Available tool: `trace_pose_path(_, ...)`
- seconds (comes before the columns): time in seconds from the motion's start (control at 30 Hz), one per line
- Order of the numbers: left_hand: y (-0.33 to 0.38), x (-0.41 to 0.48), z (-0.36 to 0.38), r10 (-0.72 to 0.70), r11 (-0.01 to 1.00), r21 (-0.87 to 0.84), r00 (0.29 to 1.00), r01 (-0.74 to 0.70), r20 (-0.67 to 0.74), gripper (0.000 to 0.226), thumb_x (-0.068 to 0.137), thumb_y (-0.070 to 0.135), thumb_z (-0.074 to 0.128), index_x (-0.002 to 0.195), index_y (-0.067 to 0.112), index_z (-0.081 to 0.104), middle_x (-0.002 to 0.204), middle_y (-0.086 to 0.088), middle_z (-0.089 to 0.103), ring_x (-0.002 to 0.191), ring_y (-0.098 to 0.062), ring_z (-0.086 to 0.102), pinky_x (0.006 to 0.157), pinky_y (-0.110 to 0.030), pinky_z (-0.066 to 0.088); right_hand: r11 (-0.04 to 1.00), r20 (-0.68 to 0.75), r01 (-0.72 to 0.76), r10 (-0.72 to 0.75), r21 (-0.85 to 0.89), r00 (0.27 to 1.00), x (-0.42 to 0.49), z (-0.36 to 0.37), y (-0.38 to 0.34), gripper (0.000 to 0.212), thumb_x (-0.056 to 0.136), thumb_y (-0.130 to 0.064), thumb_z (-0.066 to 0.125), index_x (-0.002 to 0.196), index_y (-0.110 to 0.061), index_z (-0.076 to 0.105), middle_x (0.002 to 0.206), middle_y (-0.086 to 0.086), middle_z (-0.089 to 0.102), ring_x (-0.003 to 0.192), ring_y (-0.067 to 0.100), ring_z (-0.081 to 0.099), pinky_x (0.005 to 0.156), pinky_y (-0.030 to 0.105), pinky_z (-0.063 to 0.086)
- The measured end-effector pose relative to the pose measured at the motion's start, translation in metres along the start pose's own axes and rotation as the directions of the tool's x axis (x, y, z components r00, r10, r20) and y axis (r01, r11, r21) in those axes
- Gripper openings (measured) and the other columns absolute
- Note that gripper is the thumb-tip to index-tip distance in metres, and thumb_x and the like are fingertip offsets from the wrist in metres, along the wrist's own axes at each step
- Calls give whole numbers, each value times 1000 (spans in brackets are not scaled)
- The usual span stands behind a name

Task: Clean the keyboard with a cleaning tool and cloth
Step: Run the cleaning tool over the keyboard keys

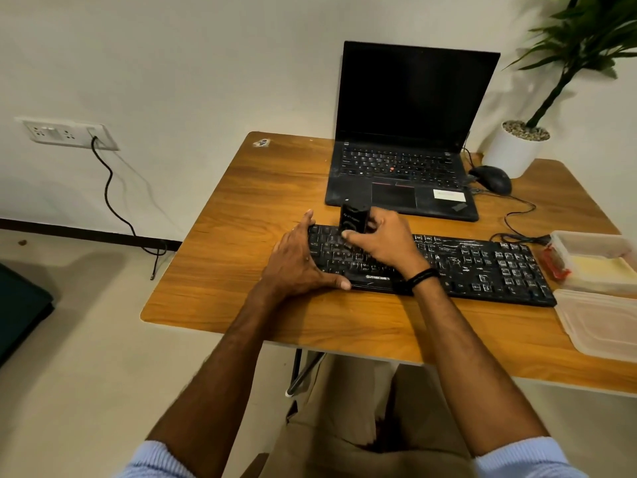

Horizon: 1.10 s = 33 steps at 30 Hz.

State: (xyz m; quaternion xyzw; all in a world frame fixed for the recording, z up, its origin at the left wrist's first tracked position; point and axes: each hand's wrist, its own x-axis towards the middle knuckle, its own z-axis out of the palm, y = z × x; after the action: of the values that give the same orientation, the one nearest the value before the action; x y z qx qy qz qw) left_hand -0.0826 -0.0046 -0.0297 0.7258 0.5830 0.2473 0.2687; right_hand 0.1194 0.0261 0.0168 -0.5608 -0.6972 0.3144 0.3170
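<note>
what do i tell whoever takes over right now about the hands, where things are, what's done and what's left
Left hand: lies flat on the left end of the keyboard, steadying it.
Right hand: grips the cleaning tool, its lower end on the left-side keys.
The keyboard lies on the table in front of the laptop.
Done: tool work begun at the left end.
Left: the right half shows pale marks, and the cloth wipe is not yet done. Neither hand has a cloth; a yellowish thing in the open plastic box may be it, cannot tell.
</note>
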Motion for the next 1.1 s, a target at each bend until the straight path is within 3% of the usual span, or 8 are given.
trace_pose_path(0.13, 1, -1, -1, -4, 1000, -2, 1000, 4, 8, 163, 36, 99, 69, 163, 27, -3, 166, -7, 30, 151, -29, 30, 124, -54, 23, 997, 259, 11, 8, -72, 966, -3, -10, -12, 40, 71, -27, 88, 108, -29, 73, 97, -18, 73, 90, -7, 66, 79, 18, 56)
trace_pose_path(0.2, 2, -1, -2, -12, 1000, -2, 1000, 12, 7, 163, 35, 98, 71, 163, 26, -1, 165, -7, 31, 150, -29, 31, 122, -54, 25, 990, 298, 24, 19, -139, 954, -4, -22, -16, 39, 71, -27, 88, 107, -31, 73, 92, -22, 71, 83, -12, 64, 71, 12, 51)
trace_pose_path(0.43, 6, -1, -3, -27, 1000, 8, 1000, 27, 4, 163, 35, 98, 72, 163, 26, 2, 164, -5, 33, 149, -28, 32, 122, -56, 26, 992, 246, 24, 8, -126, 969, -7, -8, -19, 40, 72, -28, 87, 109, -24, 73, 95, -15, 70, 87, -1, 66, 66, 13, 51)
trace_pose_path(0.57, 1, 2, -2, -13, 1000, 24, 1000, 14, -6, 157, 35, 99, 73, 161, 25, 16, 158, 1, 40, 144, -24, 40, 117, -59, 34, 992, 175, 71, -51, -106, 983, -6, 13, -26, 32, 73, -31, 85, 102, -21, 73, 86, -14, 69, 81, 5, 67, 62, 12, 51)
trace_pose_path(0.73, 8, -3, -3, -51, 999, -8, 999, 52, 2, 165, 31, 97, 72, 163, 27, 2, 162, -6, 35, 146, -29, 34, 120, -56, 30, 985, 55, -7, 17, -175, 998, -2, -17, -13, 38, 75, -33, 85, 109, -24, 71, 95, -11, 71, 83, 1, 65, 63, 14, 49)
trace_pose_path(0.87, 7, -2, -4, -54, 998, -13, 998, 54, 12, 165, 31, 98, 71, 163, 29, 0, 162, -7, 36, 147, -29, 33, 121, -56, 29, 990, 251, 27, 8, -135, 968, -14, -9, -15, 38, 71, -29, 88, 105, -22, 75, 96, -11, 74, 86, 3, 69, 74, 22, 58)
trace_pose_path(0.93, 7, -2, -5, -52, 999, -8, 999, 52, 14, 165, 31, 97, 72, 163, 28, 0, 161, -8, 35, 147, -29, 33, 120, -55, 29, 989, 244, 37, -2, -141, 970, -13, -11, -17, 40, 71, -31, 87, 108, -23, 74, 100, -10, 74, 91, 5, 69, 77, 25, 58)
trace_pose_path(1.1, 9, -3, -5, -56, 998, -13, 998, 56, 7, 164, 32, 96, 72, 163, 29, 0, 162, -7, 34, 146, -29, 34, 120, -55, 30, 979, 98, -25, 45, -204, 994, -5, -28, -11, 42, 77, -30, 83, 115, -21, 68, 100, -11, 68, 86, 3, 63, 63, 10, 44)
